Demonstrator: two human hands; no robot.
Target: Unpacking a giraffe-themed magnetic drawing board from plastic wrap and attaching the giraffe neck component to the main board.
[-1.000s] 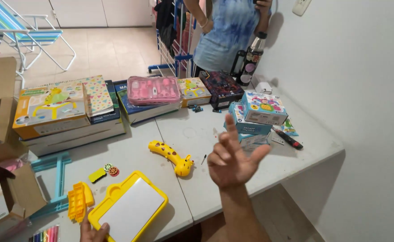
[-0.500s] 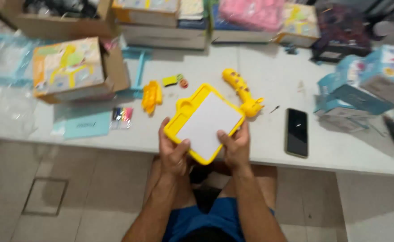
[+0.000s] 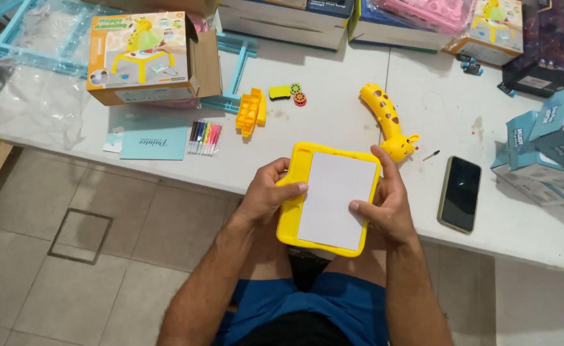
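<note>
One yellow plastic drawing board with a white panel, two hands clamped on it: left hand gripping the left edge, right hand the right; one yellow giraffe toy just beyond.

bright even indoor light, soft short shadows under objects, sharp focus, slight wide-angle bending at edges.

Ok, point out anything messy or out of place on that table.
The orange toy box sits with its end flap hanging open. Small reddish spots stain the white table near the giraffe toy. Otherwise just scattered parts.
</note>
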